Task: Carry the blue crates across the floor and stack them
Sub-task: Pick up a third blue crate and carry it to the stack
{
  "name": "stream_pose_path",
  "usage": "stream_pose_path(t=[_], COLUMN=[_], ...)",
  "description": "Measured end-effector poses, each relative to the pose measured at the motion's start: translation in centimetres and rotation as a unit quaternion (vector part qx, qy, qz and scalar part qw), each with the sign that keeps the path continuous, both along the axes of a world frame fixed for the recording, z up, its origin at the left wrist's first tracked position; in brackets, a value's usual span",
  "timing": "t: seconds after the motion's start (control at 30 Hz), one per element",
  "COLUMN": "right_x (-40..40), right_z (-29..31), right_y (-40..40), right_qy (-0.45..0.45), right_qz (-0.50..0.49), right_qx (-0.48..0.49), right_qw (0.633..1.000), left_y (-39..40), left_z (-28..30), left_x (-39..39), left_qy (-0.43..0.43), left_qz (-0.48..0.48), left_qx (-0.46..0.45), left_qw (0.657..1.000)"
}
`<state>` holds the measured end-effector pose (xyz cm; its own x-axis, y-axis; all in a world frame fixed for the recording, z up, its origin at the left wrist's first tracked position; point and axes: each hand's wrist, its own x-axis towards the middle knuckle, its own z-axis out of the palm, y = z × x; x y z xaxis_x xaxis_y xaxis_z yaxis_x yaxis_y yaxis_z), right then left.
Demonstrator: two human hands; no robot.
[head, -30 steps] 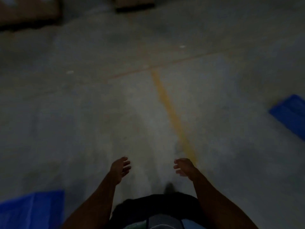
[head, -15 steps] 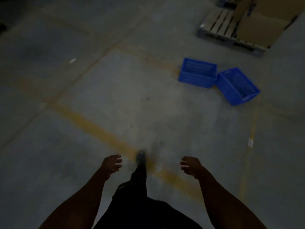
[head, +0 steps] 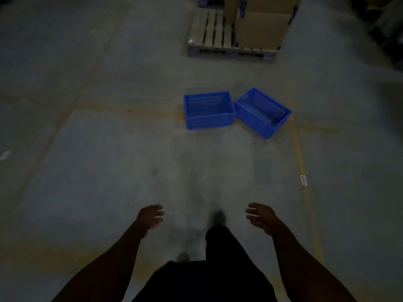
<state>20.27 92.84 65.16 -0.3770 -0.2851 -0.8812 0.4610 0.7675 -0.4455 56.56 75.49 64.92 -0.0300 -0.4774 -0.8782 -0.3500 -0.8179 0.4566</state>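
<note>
Two blue crates sit on the concrete floor (head: 109, 171) at about 12 to 1 o'clock, well ahead of the person: the left crate (head: 209, 110) squared up, the right crate (head: 262, 112) turned at an angle, their near corners touching or almost so. Neither is stacked. The left hand (head: 150, 217) and right hand (head: 260, 216) hang loosely open, holding nothing. Beyond the crates, at 12 o'clock, a pallet (head: 218, 38) carries cardboard boxes (head: 261, 25). Both pickups and the stacking appear left to do.
</note>
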Motion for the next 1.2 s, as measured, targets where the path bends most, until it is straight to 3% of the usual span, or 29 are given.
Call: stream_pose_path(t=[0.27, 0.7, 0.9, 1.2], right_x=[-12.8, -32.2, -39.9, -49.1], right_z=[-3.0, -2.7, -5.4, -9.4], right_y=[-13.3, -43.5, -58.8, -76.9], right_qy=[-0.024, 0.0, 0.01, 0.025], right_qz=[-0.003, 0.059, 0.051, 0.115], right_qx=[0.035, 0.006, 0.015, 0.052], right_qw=[0.999, 0.998, 0.999, 0.992], left_y=[-17.8, -44.6, -58.8, -76.6], left_z=[-2.3, -0.9, -3.9, -8.4], left_x=[-13.6, -30.5, -37.0, -47.9], left_qy=[-0.014, 0.018, -0.013, -0.056], left_qz=[-0.023, 0.069, 0.018, -0.112], left_qx=[0.0, -0.042, -0.013, 0.004], left_qw=[1.0, 0.997, 1.0, 0.992])
